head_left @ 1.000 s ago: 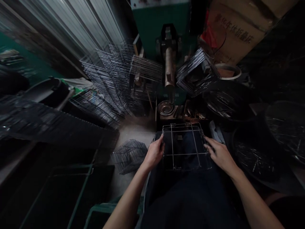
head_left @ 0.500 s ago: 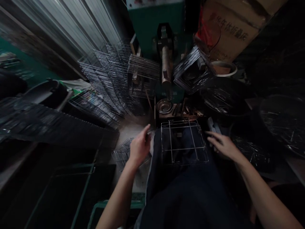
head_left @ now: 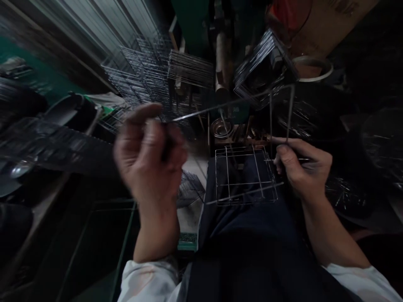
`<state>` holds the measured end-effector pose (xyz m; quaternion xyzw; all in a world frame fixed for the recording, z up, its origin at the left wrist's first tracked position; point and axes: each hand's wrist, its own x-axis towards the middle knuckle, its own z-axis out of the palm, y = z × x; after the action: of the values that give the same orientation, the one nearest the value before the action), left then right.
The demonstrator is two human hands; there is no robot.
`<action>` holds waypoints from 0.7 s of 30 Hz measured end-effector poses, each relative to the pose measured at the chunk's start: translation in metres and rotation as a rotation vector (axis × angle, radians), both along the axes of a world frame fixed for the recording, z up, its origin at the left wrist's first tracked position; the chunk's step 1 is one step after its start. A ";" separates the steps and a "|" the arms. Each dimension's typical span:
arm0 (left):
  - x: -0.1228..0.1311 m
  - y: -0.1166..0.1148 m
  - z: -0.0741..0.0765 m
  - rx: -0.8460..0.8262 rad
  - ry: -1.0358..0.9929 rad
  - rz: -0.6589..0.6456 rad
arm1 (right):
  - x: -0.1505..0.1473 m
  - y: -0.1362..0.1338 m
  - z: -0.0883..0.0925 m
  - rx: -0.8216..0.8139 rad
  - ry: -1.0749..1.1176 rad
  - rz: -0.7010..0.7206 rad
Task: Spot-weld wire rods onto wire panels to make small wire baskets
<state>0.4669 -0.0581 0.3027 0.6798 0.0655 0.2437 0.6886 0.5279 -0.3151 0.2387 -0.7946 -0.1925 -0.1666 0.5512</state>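
A thin bent wire frame [head_left: 201, 112] is up in the air, stretched between my two hands. My left hand [head_left: 147, 155], raised and slightly blurred, is closed on its left end. Lower down, my right hand [head_left: 304, 167] pinches the right side between thumb and fingers. A short length of wire also shows at the right fingertips; whether it belongs to the same frame I cannot tell. Behind and below the frame, a small wire grid basket [head_left: 242, 184] lies across the dark-clothed lap [head_left: 248, 218], touched by neither hand.
Ahead stands a green machine with a metal cylinder arm [head_left: 222, 63]. Stacked wire racks [head_left: 135, 71] and wire frames [head_left: 190, 69] are to its left, square wire frames [head_left: 252, 79] to its right. A metal dish [head_left: 221, 128] sits below. Dark tubs with wire pieces [head_left: 296, 117] are at right.
Both hands were apart from the lap basket with no frame between them. Now they hold a wire frame; the left hand has risen towards the camera. The view has shifted slightly.
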 end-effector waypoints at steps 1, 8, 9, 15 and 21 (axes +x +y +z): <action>0.009 -0.003 -0.012 -0.047 0.019 -0.056 | 0.000 -0.004 -0.006 0.003 0.069 -0.030; 0.027 -0.005 -0.118 0.174 0.413 -0.172 | 0.015 -0.024 -0.044 -0.542 0.219 -0.097; 0.027 -0.002 -0.126 0.255 0.430 -0.155 | 0.015 -0.024 -0.047 -0.631 0.224 -0.098; 0.026 0.013 -0.140 0.510 0.443 -0.203 | 0.005 -0.025 -0.052 -0.920 0.298 -0.053; 0.002 0.007 -0.156 0.544 0.372 -0.225 | -0.012 -0.044 -0.079 -0.671 0.347 0.049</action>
<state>0.4689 -0.0510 0.1469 0.8741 0.0472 0.0470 0.4812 0.5160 -0.3587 0.1593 -0.9425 -0.1591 0.0561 0.2885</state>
